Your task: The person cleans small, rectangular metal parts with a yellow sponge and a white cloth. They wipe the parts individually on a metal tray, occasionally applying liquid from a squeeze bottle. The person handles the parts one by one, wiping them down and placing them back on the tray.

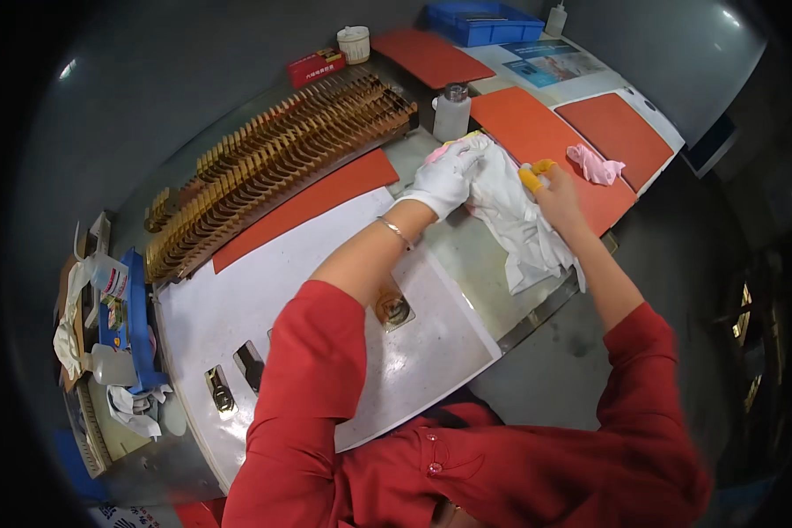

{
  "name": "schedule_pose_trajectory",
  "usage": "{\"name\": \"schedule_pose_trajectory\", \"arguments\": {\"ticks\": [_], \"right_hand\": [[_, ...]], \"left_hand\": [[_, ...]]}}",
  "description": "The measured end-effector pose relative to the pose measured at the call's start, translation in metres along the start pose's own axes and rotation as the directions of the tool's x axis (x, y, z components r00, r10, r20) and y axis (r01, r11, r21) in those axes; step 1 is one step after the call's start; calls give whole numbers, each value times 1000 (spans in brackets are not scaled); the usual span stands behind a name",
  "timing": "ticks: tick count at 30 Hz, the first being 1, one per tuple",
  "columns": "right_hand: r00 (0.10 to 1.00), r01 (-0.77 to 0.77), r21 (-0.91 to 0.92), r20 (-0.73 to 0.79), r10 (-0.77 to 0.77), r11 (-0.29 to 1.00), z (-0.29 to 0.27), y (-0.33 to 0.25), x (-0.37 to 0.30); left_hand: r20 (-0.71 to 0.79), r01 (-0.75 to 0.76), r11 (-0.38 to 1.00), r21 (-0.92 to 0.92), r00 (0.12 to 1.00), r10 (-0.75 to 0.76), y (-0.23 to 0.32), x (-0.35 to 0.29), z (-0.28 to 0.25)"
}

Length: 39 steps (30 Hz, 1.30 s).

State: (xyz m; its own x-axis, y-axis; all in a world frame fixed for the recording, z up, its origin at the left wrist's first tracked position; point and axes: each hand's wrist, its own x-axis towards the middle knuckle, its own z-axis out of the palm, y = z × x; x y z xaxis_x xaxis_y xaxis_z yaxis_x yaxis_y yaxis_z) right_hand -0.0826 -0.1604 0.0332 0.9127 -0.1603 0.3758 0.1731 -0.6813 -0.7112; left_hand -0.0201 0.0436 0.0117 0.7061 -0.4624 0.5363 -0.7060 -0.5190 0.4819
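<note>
My left hand [444, 183], in a white glove, rests at the upper end of a crumpled white cloth [510, 220], its fingers closed on the fabric. A bit of pink and yellow material shows by the gloved fingertips. At the cloth's right edge is my right hand [554, 194], bare except for yellow finger cots on the fingertips. Its fingers are curled together around something small and whitish that I cannot make out. Just beyond the left glove stands a translucent bottle [452, 114]. A crumpled pink cloth [596, 165] lies to the right of my right hand.
A long rack [282, 158] of gold-coloured metal pieces fills the back left. Orange mats [528, 132] lie beneath and beyond my hands. A white sheet [431, 352] holds several watch-like pieces [221, 392]. Blue trays [484, 24] stand far back and at left, with bottles nearby.
</note>
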Motion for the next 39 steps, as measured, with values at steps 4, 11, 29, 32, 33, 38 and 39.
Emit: {"name": "schedule_pose_trajectory", "arguments": {"ticks": [4, 11, 29, 32, 33, 38, 39], "right_hand": [[987, 115, -518, 159, -36, 848, 39, 38, 28], [893, 198, -409, 449, 7, 891, 25, 31, 27], [966, 164, -507, 258, -33, 846, -84, -2, -45], [883, 63, -234, 466, 55, 970, -82, -69, -76], [826, 86, -196, 563, 40, 977, -72, -81, -87], [687, 390, -30, 675, -269, 920, 12, -111, -110], [668, 412, -6, 682, -297, 911, 33, -119, -108]], "left_hand": [[163, 70, 995, 73, 983, -81, -4, 32, 59], [207, 81, 989, 122, 973, -105, -4, 32, 58], [403, 386, 894, -229, 873, -274, 41, 11, -40], [113, 226, 971, 72, 966, -233, 26, -38, -85], [151, 305, 939, 158, 933, -328, 41, -61, -106], [99, 371, 851, 373, 896, -434, 72, -181, -135], [36, 321, 833, 451, 926, -377, 77, -200, -134]]}}
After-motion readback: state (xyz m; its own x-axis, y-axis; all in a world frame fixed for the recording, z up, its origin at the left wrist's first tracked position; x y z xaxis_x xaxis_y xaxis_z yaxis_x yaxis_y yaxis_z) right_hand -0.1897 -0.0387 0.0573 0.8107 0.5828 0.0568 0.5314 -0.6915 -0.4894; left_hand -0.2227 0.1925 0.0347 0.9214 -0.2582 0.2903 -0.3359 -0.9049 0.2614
